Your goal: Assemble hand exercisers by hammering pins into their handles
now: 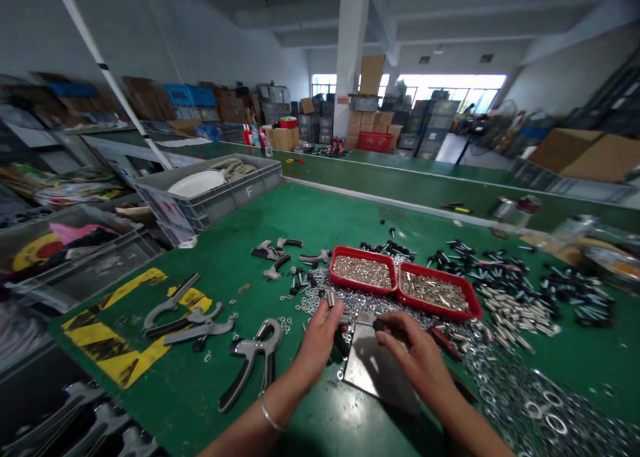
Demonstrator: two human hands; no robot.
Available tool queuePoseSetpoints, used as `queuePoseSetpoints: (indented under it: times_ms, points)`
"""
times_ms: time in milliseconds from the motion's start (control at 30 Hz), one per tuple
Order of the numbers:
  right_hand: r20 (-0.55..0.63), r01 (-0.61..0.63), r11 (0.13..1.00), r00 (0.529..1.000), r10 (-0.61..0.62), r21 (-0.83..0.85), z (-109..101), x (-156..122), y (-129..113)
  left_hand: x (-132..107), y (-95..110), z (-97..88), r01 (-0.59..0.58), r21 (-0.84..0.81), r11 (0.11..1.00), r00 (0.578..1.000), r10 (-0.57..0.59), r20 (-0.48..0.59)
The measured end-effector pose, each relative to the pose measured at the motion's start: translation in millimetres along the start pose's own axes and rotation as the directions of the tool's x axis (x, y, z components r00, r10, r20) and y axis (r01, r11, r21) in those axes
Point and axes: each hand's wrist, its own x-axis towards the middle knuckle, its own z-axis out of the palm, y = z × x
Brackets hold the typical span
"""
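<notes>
My left hand (320,334) is closed around a hand grip exerciser, mostly hidden by the fingers; its coil spring (331,300) shows above the fingertips. A dark curved piece, perhaps its handle, shows below. Between thumb and fingers, my right hand (413,350) pinches a black-knobbed screw (379,324), its metal shaft pointing toward my left hand. Under both hands lies a flat grey metal plate (373,367). Just beyond them stand a red tray (363,287) of small metal parts and a second red tray (440,314) of metal pins.
Hand grip exercisers (255,357) lie at left, near yellow-black tape (107,350). Loose nuts and washers (520,390) spread to the right, with silver sleeves (517,314) and black-knobbed screws (577,294) behind. A grey crate (215,200) stands at the far left corner.
</notes>
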Motion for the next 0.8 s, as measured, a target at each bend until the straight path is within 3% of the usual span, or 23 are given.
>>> queuePoseSetpoints:
  times_ms: [133, 267, 367, 467, 533, 600, 667, 700, 733, 800]
  points:
    - [-0.007, 0.15, 0.986, 0.988, -0.151, -0.07, -5.9, -19.5, -2.6, -18.3, 10.3, 16.2, 0.023, 0.07, 0.997, 0.991, -0.032, 0.129]
    - [0.027, 0.414, 0.897, 0.909, -0.415, -0.153, -6.0, -36.2, 1.4, -33.6, 12.8, 25.5, 0.068, -0.04, 0.997, 0.975, -0.058, 0.216]
    - [-0.056, 0.39, 0.912, 0.915, -0.399, -0.129, -7.4, -45.9, 3.5, -41.4, 17.4, 30.5, 0.118, -0.083, 0.99, 0.963, -0.094, 0.251]
    - [-0.054, 0.364, 0.93, 0.929, -0.367, -0.061, -10.3, -49.7, 1.3, -46.0, 27.6, 33.3, 0.039, 0.03, 0.999, 0.966, -0.045, 0.256]
    - [-0.009, 0.267, 0.961, 0.964, -0.267, 0.066, -11.0, -49.0, -2.9, -46.9, 32.1, 33.9, -0.051, 0.163, 0.985, 0.969, 0.009, 0.248]
    - [0.117, -0.017, 0.943, 0.993, -0.023, 0.333, -9.0, -47.3, -8.0, -45.9, 30.5, 33.5, -0.134, 0.299, 0.945, 0.97, 0.064, 0.234]
    - [0.333, -0.34, 0.759, 0.927, 0.172, 0.556, -4.6, -46.5, -12.1, -43.5, 23.8, 32.4, -0.206, 0.414, 0.887, 0.966, 0.116, 0.23]
    - [0.409, -0.436, 0.672, 0.888, 0.211, 0.599, -2.1, -46.9, -13.4, -42.1, 19.7, 31.4, -0.236, 0.451, 0.861, 0.962, 0.14, 0.235]
    - [0.443, -0.48, 0.632, 0.866, 0.232, 0.608, 0.4, -47.8, -14.3, -40.7, 15.9, 30.3, -0.261, 0.473, 0.841, 0.956, 0.156, 0.25]
    - [0.424, -0.489, 0.642, 0.865, 0.269, 0.59, 4.3, -51.1, -15.3, -38.3, 10.6, 27.4, -0.295, 0.481, 0.826, 0.94, 0.161, 0.3]
